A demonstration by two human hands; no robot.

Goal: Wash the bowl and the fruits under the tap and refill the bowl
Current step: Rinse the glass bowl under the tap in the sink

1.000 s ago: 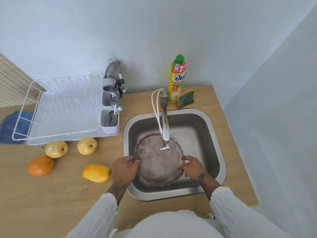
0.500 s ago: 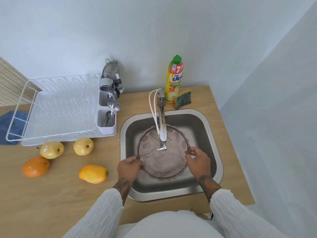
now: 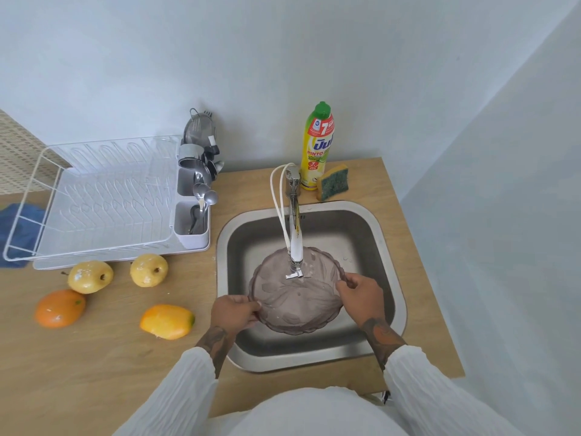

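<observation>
A translucent purple glass bowl (image 3: 294, 302) hangs inside the steel sink (image 3: 390, 247), directly under the chrome tap (image 3: 295, 243). My left hand (image 3: 234, 311) pinches the bowl's left rim and my right hand (image 3: 361, 294) grips its right rim. On the wooden counter to the left lie two yellow apples (image 3: 90, 276) (image 3: 148, 270), an orange (image 3: 59, 308) and a yellow-orange mango (image 3: 167, 321). Water drops show on the fruits. I cannot tell whether water runs from the tap.
A white dish rack (image 3: 94, 199) with a cutlery holder (image 3: 192, 221) stands at the back left, a blue cloth (image 3: 15, 228) beside it. A dish soap bottle (image 3: 317, 146) and a sponge (image 3: 333, 182) sit behind the sink. The counter ends just right of the sink.
The bowl has tipped from facing down-and-toward me to more upright under the tap, and my right hand has shifted up along its right rim.
</observation>
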